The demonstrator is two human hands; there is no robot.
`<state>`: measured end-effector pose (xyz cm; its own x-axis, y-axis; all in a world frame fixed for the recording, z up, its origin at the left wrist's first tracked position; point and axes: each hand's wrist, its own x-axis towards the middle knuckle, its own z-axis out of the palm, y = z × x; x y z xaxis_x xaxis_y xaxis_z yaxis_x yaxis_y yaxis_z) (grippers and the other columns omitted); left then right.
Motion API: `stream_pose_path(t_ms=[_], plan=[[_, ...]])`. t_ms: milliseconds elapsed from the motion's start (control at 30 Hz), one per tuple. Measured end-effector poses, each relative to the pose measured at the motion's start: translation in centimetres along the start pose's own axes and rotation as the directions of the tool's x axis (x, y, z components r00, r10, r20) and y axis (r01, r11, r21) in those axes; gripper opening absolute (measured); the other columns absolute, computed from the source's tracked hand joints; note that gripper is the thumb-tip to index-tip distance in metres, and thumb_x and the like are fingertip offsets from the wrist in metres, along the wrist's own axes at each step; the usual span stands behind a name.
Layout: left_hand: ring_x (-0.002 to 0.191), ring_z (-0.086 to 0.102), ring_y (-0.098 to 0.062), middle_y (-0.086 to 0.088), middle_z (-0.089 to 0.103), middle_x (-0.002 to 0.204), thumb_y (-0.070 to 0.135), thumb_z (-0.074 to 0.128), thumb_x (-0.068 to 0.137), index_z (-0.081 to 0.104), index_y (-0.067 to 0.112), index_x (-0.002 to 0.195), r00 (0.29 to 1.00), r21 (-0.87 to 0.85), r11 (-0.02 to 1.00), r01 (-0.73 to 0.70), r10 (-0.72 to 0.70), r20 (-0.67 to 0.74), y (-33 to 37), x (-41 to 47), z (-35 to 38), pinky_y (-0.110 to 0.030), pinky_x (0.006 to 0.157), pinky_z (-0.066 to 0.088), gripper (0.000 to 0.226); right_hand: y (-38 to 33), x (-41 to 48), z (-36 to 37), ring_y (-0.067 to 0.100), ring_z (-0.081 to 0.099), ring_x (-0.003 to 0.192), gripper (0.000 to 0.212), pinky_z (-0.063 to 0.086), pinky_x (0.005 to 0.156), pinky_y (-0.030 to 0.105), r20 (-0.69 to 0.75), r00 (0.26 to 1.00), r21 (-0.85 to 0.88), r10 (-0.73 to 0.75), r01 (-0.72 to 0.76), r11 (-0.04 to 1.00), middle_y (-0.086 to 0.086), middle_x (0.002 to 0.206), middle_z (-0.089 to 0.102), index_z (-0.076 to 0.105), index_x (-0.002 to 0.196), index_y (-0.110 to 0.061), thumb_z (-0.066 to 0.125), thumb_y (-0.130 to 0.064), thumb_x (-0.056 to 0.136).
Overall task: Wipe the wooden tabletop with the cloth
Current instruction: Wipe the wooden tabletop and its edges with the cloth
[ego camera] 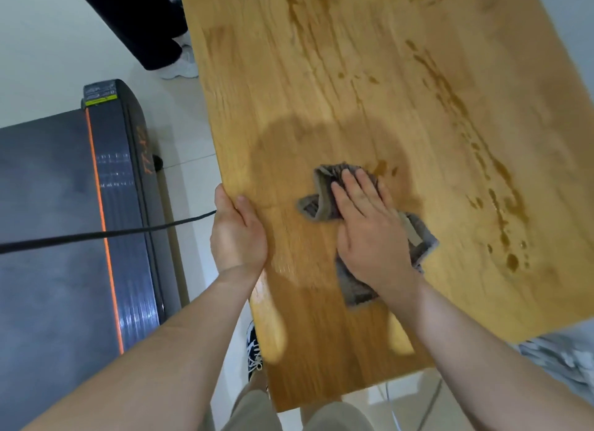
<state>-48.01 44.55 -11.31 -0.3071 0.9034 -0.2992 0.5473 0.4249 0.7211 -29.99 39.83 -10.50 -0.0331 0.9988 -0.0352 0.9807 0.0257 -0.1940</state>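
Note:
The wooden tabletop fills the middle and right of the head view. Dark wet streaks and drops run along its right side and across its far end. A crumpled grey cloth lies on the wood near the left edge. My right hand presses flat on the cloth, fingers spread and pointing away from me. My left hand grips the table's left edge, thumb on top of the wood.
A dark treadmill with an orange stripe stands on the floor to the left, and a black cord crosses over it. Another person's dark trouser legs and white shoe stand at the far left corner. My own shoe shows under the table.

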Motion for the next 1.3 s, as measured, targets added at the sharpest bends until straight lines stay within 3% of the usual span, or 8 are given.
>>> stream_pose_path(t_ms=[100,333,567,767,867,967,1200,1300], plan=[[0.078,0.057,-0.017,0.007,0.061,0.093,0.031,0.024,0.103,0.034,0.022,0.14,1.0,0.057,0.998,0.014,-0.013,-0.01,0.3,0.1,-0.1,-0.03,0.069,0.039,0.04,-3.7,2.6,0.9,0.032,0.027,0.144,0.059,0.02,0.119,0.05,-0.038,0.989,-0.023,0.141,-0.142,0.99,0.019,0.152,0.035,0.041,0.144,-0.003,0.028,-0.024,0.09],[0.092,0.06,-0.032,-0.009,0.064,0.107,0.035,0.022,0.101,0.033,0.017,0.139,1.0,0.115,0.993,-0.008,0.011,-0.027,0.1,0.2,0.5,-0.038,0.074,0.044,0.044,-4.2,-1.6,1.3,0.024,0.029,0.144,0.051,0.02,0.117,0.044,0.048,0.97,0.02,-0.238,0.237,0.971,0.009,0.152,0.039,0.049,0.14,-0.009,0.039,-0.028,0.093],[0.122,0.051,-0.024,-0.005,0.05,0.138,0.038,0.024,0.101,0.027,0.019,0.144,0.998,-0.033,0.999,-0.032,0.034,0.051,-0.7,0.8,-0.1,-0.045,0.103,0.041,0.048,-7.5,3.8,1.5,0.03,0.027,0.145,0.058,0.018,0.119,0.048,-0.06,0.977,0.007,0.207,-0.207,0.978,0.016,0.153,0.035,0.042,0.144,-0.007,0.028,-0.025,0.091],[0.109,0.056,-0.013,0.005,0.058,0.12,0.036,0.032,0.096,0.045,0.029,0.126,0.971,-0.236,0.972,-0.013,0.069,0.231,-0.6,2.8,-1.4,-0.041,0.098,0.046,0.034,-7.0,1.3,1.6,0.024,0.035,0.141,0.051,0.023,0.115,0.044,-0.024,0.995,0.018,-0.101,0.102,0.995,0.009,0.149,0.043,0.052,0.138,-0.011,0.036,-0.022,0.091],[0.102,0.057,-0.013,0.009,0.059,0.106,0.04,0.031,0.094,0.051,0.04,0.105,0.94,-0.265,0.956,0.126,-0.03,0.34,1.3,6.8,-2.2,-0.041,0.092,0.047,0.023,-4.0,1.0,1.0,0.028,0.03,0.143,0.051,0.024,0.117,0.05,-0.076,0.986,0.074,0.15,-0.145,0.987,0.012,0.15,0.041,0.05,0.139,-0.006,0.043,-0.011,0.089],[0.099,0.055,-0.016,0.01,0.055,0.104,0.04,0.031,0.096,0.045,0.026,0.122,0.932,-0.267,0.934,0.237,-0.142,0.332,4.1,10.9,-1.7,-0.034,0.082,0.043,0.033,-6.6,5.5,1.3,0.032,0.027,0.144,0.053,0.022,0.118,0.051,-0.138,0.899,0.004,0.415,-0.418,0.908,0.016,0.153,0.035,0.043,0.144,-0.005,0.035,-0.015,0.092],[0.085,0.052,-0.024,-0.001,0.058,0.097,0.037,0.031,0.097,0.046,0.015,0.106,0.993,-0.162,0.982,0.101,-0.089,0.078,5.1,13.1,0.3,-0.031,0.074,0.038,0.027,-10.9,6.8,2.6,0.021,0.034,0.142,0.041,0.027,0.117,0.043,-0.121,0.989,0.046,0.086,-0.081,0.996,0.005,0.149,0.044,0.056,0.135,-0.012,0.041,-0.027,0.1],[0.086,0.056,-0.024,-0.002,0.06,0.1,0.039,0.029,0.098,0.048,0.012,0.107,0.994,-0.136,0.987,0.086,-0.077,0.071,4.9,13.2,0.6,-0.032,0.072,0.041,0.035,-6.7,7.2,1.7,0.024,0.029,0.145,0.046,0.024,0.117,0.048,-0.115,0.958,0.055,0.263,-0.258,0.965,0.009,0.152,0.039,0.049,0.141,-0.01,0.04,-0.022,0.098]])
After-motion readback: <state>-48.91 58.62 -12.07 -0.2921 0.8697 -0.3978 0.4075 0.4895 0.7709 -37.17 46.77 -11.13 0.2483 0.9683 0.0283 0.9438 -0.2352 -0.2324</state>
